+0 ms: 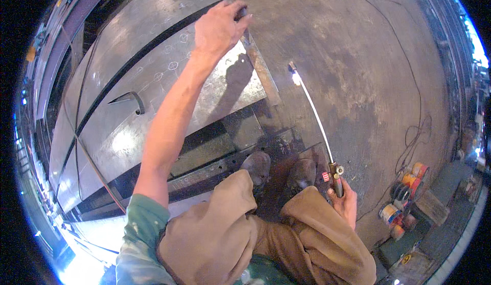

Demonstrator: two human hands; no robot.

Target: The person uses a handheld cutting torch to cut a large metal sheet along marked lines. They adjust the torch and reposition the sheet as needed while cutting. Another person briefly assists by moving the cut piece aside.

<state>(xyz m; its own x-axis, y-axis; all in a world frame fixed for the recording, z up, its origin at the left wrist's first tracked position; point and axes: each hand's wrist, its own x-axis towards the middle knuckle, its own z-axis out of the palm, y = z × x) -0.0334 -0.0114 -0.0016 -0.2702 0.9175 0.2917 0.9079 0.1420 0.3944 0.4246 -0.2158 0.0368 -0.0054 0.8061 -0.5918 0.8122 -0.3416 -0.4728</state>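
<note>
My left hand (219, 28) reaches far forward over the steel plate (153, 80) and is closed on a small dark object (241, 13) at the plate's far corner. My right hand (343, 199) sits low beside my right knee and grips the handle of a long cutting torch (313, 116). The torch's thin tube runs up and away to its tip (293, 69), which glows bright above the floor, right of the plate's edge. Chalk circles mark the plate near my left forearm.
A long dark cut line (128, 65) crosses the plate, and a hooked cut (134, 100) lies at its middle. My two shoes (279, 167) stand on a steel beam. Cable reels (404, 198) and boxes sit at the right. Hoses trail over the concrete floor (358, 55).
</note>
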